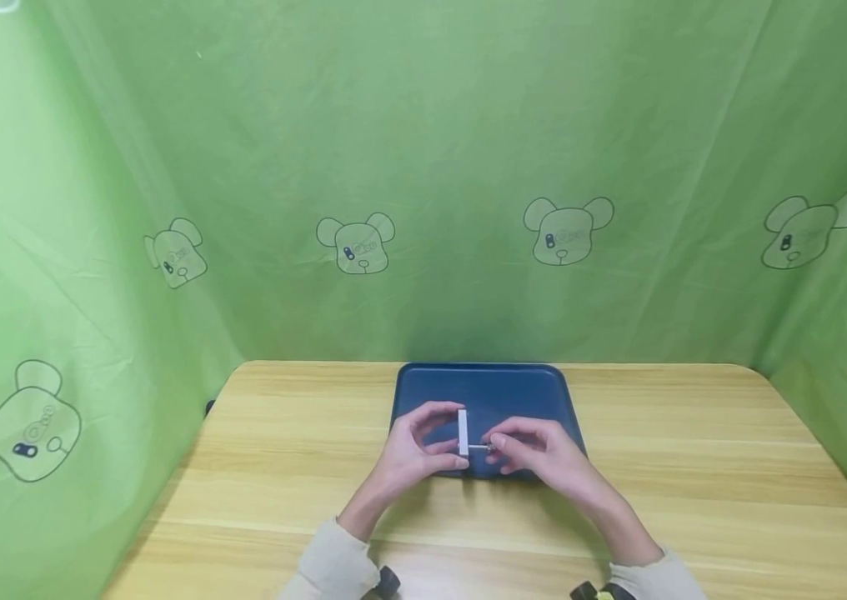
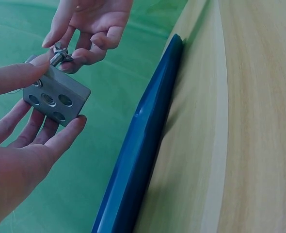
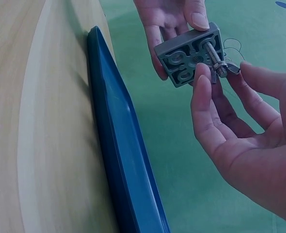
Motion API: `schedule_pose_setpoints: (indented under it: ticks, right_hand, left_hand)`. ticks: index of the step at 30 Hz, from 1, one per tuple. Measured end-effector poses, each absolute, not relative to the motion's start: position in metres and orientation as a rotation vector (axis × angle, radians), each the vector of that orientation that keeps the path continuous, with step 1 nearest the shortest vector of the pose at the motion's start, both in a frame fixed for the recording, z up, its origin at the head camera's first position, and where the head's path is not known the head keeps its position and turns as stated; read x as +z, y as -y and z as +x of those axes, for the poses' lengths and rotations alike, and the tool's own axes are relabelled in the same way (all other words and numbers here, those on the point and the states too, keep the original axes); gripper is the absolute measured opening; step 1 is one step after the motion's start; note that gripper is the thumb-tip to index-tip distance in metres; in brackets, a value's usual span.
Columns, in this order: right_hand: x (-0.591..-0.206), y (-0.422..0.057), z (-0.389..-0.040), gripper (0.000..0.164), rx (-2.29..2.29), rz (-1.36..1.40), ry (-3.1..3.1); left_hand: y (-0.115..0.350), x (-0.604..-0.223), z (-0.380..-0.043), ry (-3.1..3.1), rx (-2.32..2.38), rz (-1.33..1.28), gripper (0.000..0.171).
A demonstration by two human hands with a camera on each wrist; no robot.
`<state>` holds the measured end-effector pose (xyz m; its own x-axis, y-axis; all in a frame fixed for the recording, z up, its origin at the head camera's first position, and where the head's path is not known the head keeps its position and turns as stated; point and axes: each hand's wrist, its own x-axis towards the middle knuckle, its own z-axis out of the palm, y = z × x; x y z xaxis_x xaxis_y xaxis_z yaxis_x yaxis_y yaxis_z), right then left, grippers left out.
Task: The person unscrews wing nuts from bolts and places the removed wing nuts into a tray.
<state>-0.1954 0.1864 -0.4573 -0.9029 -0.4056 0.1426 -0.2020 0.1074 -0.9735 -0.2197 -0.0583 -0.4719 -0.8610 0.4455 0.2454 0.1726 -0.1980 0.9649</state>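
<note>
Over the tray, my left hand (image 1: 407, 450) grips a flat grey block (image 1: 463, 429) by its edges, thumb on one side and fingers on the opposite one. Several round holes pierce the smooth face of the block (image 2: 74, 89) in the left wrist view. Its other face is ribbed and recessed, and a threaded bolt (image 3: 212, 51) sticks out near one corner. A wing nut (image 3: 233, 68) sits on the bolt near its free end. My right hand (image 1: 549, 457) pinches that wing nut between thumb and fingers; the fingertips partly hide it in the head view.
A dark blue tray (image 1: 483, 385) with a raised rim lies at the far edge of the wood-grain table (image 1: 303, 433). Green curtains (image 1: 461, 125) printed with bear heads hang behind and at both sides. Thin loops of thread or wire (image 3: 236, 44) show beside the block.
</note>
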Motion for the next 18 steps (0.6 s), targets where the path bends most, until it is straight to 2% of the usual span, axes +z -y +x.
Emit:
schedule_pose_setpoints:
  ticks: [18]
  right_hand:
    - [-0.4558, -0.1877, -0.1944, 0.027, -1.915, -0.605, -2.184]
  left_hand:
    - [0.0578, -0.472, -0.2195, -1.851, 2.179, 0.721, 0.068]
